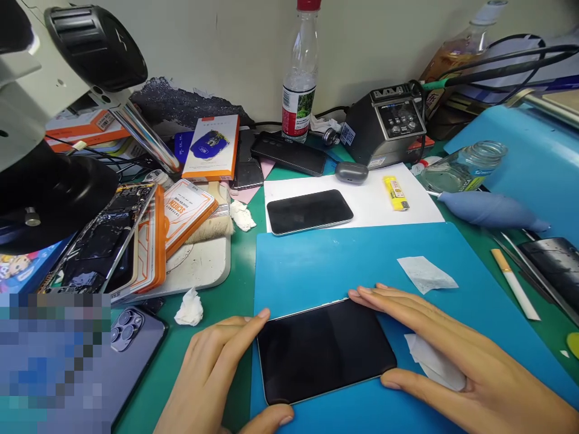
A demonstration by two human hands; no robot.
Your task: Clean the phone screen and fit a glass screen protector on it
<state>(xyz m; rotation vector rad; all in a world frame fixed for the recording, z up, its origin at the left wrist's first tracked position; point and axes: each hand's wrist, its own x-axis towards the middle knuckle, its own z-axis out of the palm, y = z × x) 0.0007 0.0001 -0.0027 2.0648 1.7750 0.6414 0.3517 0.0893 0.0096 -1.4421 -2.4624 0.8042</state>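
Note:
A smartphone (326,352) with a dark screen lies face up on the blue mat (316,259), slightly tilted across it. My left hand (217,367) spans its left end, index fingertip at the upper corner and thumb on the lower edge. At the other end, my right hand (443,337) grips the phone between fingers on the top edge and thumb at the lower right corner. One white wipe (427,274) lies on the mat beyond my right fingers. Another wipe (436,361) shows partly under that hand.
A second phone (310,212) rests on white paper. Behind stand a plastic bottle (299,78) and a black soldering station (384,126). Microscope (54,120), orange boxes (185,211) and a purple phone (136,355) crowd the left. A blue air blower (493,210), tweezers (543,268) and cigarette (515,283) lie right.

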